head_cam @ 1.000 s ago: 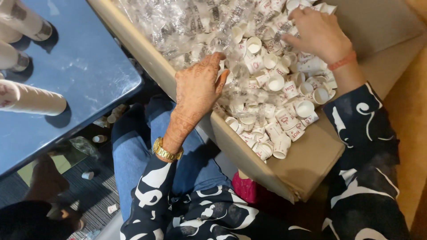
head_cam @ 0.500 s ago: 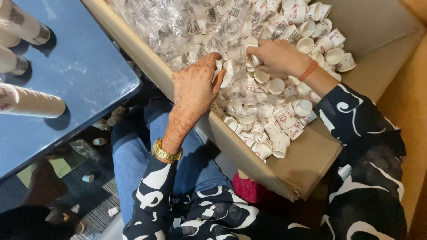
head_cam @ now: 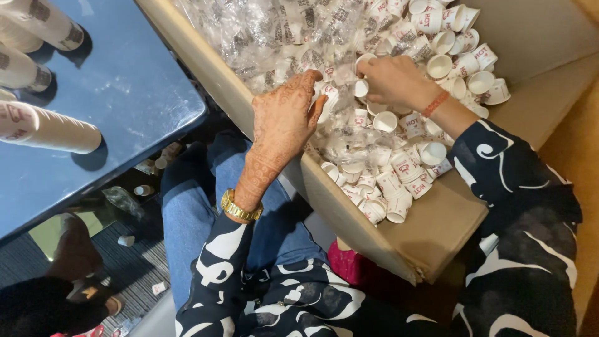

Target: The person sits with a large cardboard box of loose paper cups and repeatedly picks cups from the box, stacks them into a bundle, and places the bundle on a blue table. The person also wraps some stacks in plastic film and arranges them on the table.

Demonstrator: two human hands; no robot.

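Your left hand [head_cam: 284, 122] reached forward from your lap over the near wall of the cardboard box [head_cam: 430, 224], palm down, wrist bent slightly, with a gold watch [head_cam: 240, 207] at the cuff of your patterned sleeve. Its fingers were loosely spread and lay on the crinkled clear plastic wrap [head_cam: 274, 37] at the box's edge; they closed on nothing that I could make out. Your right hand [head_cam: 393, 81] came in from the right side, forearm angled across the box, a red thread band at the wrist. Its fingers were curled together around a small white paper cup [head_cam: 360, 88], pinching it near the rim, just beside your left fingertips.

The loose paper cups [head_cam: 399, 168] filled the box in a heap, white with red print, some upright, some tipped, many tangled in the wrap. The box rested against your knees, clad in blue jeans. To your left stood a glossy blue table [head_cam: 125, 106], bearing stacked sleeves of cups [head_cam: 47, 128] lying on their sides. Below it, a dark carpeted floor showed a few stray cups.
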